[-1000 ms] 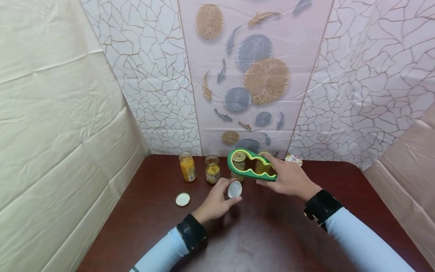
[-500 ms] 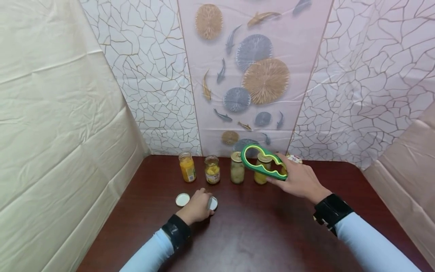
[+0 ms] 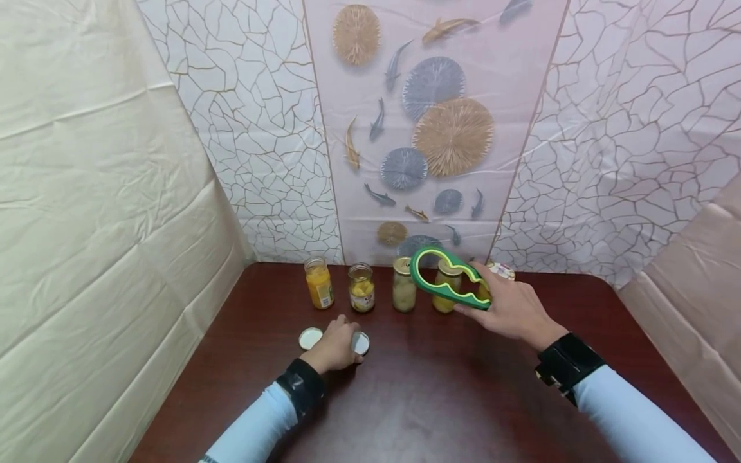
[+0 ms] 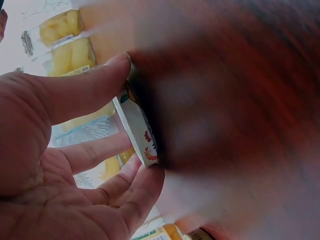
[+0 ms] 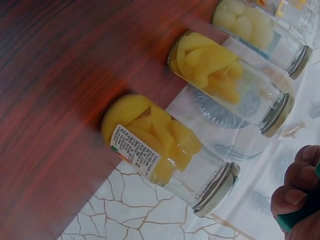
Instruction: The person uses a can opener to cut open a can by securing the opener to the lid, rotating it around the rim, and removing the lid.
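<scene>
Four jars stand in a row at the far edge of the table (image 3: 440, 399). The two left jars, jar one (image 3: 319, 283) and jar two (image 3: 361, 287), look open; one lid (image 3: 310, 337) lies loose near them. The left hand (image 3: 334, 347) pinches a second lid (image 3: 361, 343) between thumb and fingers, low at the table just right of the first. The right hand (image 3: 509, 307) grips the green opener (image 3: 450, 278), held in the air in front of the two right jars, jar three (image 3: 404, 284) and jar four (image 3: 446, 286), which seem capped. By my judgement, half the opening is done.
</scene>
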`<state>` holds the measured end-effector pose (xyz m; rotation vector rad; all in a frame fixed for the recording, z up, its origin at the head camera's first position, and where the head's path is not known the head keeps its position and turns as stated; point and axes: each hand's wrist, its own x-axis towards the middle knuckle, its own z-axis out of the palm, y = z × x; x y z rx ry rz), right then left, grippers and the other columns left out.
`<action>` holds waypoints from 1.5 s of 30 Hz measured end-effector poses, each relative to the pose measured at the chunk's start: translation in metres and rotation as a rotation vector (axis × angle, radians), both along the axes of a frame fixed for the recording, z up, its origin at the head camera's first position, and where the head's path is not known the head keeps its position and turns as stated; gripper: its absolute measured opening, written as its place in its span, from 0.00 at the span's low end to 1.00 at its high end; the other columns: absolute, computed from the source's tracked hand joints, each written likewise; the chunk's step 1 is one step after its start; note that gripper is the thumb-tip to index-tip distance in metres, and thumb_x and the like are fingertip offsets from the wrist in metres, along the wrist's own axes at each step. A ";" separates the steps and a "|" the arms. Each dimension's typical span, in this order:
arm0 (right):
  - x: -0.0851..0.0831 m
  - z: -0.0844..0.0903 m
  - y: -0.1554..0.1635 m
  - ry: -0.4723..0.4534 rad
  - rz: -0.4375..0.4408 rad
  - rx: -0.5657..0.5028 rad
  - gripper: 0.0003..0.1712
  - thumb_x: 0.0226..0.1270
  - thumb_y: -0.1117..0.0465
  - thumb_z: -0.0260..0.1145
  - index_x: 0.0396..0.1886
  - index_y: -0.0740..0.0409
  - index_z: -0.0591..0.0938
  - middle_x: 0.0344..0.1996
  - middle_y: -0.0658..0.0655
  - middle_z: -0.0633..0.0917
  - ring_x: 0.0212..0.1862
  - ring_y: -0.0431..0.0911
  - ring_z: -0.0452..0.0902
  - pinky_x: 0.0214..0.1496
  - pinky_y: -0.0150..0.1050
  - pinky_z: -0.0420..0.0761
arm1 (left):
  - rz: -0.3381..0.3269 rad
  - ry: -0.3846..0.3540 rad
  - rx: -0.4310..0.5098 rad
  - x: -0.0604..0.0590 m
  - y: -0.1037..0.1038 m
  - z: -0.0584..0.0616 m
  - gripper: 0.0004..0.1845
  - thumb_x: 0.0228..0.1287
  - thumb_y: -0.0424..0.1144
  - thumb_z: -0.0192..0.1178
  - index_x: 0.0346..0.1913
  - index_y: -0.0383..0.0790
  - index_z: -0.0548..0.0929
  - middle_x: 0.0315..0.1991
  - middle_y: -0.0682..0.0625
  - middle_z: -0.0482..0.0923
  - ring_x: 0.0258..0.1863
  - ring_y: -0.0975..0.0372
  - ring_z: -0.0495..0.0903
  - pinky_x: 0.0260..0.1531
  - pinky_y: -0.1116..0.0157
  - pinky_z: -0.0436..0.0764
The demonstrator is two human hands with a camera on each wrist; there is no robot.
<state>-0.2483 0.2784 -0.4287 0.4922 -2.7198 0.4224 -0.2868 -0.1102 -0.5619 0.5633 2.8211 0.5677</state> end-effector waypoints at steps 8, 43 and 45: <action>-0.003 0.005 0.000 0.004 0.008 0.023 0.47 0.60 0.24 0.73 0.71 0.41 0.72 0.27 0.48 0.79 0.27 0.42 0.72 0.22 0.37 0.67 | 0.032 -0.065 0.056 0.020 0.007 0.043 0.37 0.58 0.43 0.82 0.70 0.36 0.80 0.61 0.36 0.75 0.60 0.45 0.73 0.60 0.48 0.79; -0.004 0.005 0.007 -0.030 -0.047 0.019 0.51 0.60 0.21 0.70 0.73 0.43 0.70 0.40 0.53 0.84 0.34 0.46 0.77 0.26 0.38 0.71 | 0.026 -0.031 0.254 0.023 -0.012 0.081 0.50 0.60 0.49 0.81 0.78 0.27 0.68 0.68 0.33 0.78 0.69 0.43 0.79 0.69 0.43 0.79; -0.004 0.005 0.009 -0.017 -0.042 0.021 0.52 0.60 0.21 0.70 0.75 0.44 0.69 0.44 0.54 0.85 0.35 0.46 0.78 0.26 0.38 0.71 | 0.004 -0.016 0.294 0.028 -0.012 0.086 0.48 0.62 0.50 0.79 0.78 0.29 0.69 0.70 0.34 0.78 0.70 0.42 0.78 0.69 0.43 0.79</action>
